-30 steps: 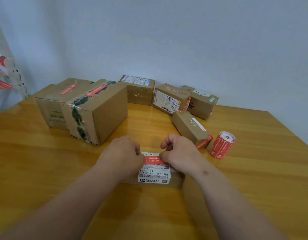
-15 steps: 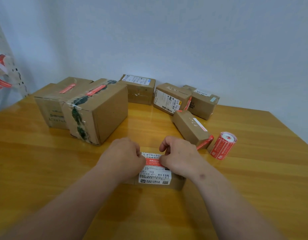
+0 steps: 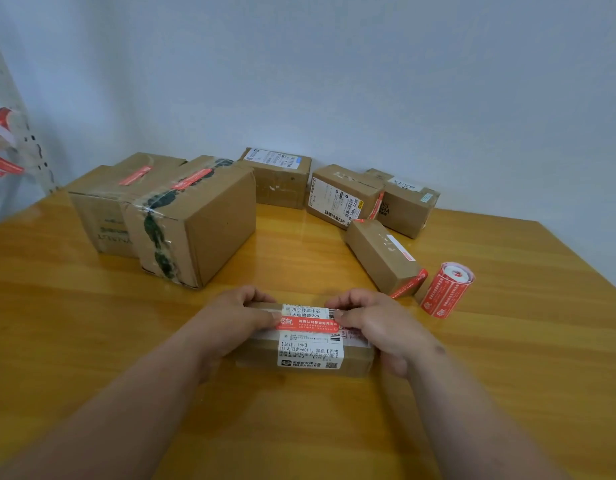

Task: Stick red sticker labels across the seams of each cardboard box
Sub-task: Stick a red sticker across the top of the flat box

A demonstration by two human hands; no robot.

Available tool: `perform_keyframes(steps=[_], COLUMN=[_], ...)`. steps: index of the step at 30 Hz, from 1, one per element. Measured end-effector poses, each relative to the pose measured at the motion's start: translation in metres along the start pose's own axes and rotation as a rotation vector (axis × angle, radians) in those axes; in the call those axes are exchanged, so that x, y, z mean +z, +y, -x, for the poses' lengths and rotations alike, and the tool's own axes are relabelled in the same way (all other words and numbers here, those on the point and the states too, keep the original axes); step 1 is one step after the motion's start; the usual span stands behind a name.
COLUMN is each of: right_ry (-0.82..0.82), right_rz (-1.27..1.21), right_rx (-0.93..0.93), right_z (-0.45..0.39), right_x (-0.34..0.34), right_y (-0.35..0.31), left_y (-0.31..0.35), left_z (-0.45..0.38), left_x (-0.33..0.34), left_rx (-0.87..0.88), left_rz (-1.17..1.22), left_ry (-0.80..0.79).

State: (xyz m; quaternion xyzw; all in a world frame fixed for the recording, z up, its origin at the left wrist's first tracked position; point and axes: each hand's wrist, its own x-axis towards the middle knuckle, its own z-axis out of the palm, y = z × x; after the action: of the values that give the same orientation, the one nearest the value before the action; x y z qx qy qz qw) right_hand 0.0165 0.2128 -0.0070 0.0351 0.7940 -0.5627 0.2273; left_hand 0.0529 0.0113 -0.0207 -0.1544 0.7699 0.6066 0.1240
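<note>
hands: left hand [image 3: 235,318] and right hand [image 3: 375,323], fingers curled over small box [image 3: 310,351] on counter [image 3: 91,341], thumbs pressing red sticker [image 3: 308,323] flat, likely to bond it across seam.

Soft, even indoor light fills the scene, with pale glare streaks across the glossy wooden table [image 3: 507,341] and only faint shadows beneath the cardboard boxes [image 3: 195,220]. The wide-angle lens bends the table edges and stretches the forearms at the bottom. Fine print is slightly soft, and the far left edge blurs.
</note>
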Motion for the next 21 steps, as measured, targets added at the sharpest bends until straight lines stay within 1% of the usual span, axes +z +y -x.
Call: perform_keyframes(steps=[2,6,12,14,18,21], right_ry=[-0.001,-0.005,-0.118,-0.106,-0.055,-0.101], right_rz=[0.020,0.216,0.116,0.122,0.245,0.181], right_rx=[-0.002,-0.056,-0.022,-0.030,-0.065,-0.041], right_z=[0.000,-0.002,-0.005,-0.004,-0.004,-0.002], right_x=[0.002,0.008,-0.005,-0.004,0.003,-0.003], right_y=[0.000,0.003,0.004,0.005,0.004,0.005], left_y=[-0.001,-0.004,-0.003,-0.003,0.000,0.001], left_z=[-0.001,-0.002,-0.007,-0.005,-0.003,-0.003], left_x=[0.001,0.005,0.002,0.003,0.008,0.005], left_rx=[0.016,0.026,-0.038,-0.046,-0.036,-0.068], left_rz=[-0.050,-0.188,-0.040,-0.061,-0.267,-0.182], left_ry=[0.018,0.044,-0.032,-0.024,0.048,0.007])
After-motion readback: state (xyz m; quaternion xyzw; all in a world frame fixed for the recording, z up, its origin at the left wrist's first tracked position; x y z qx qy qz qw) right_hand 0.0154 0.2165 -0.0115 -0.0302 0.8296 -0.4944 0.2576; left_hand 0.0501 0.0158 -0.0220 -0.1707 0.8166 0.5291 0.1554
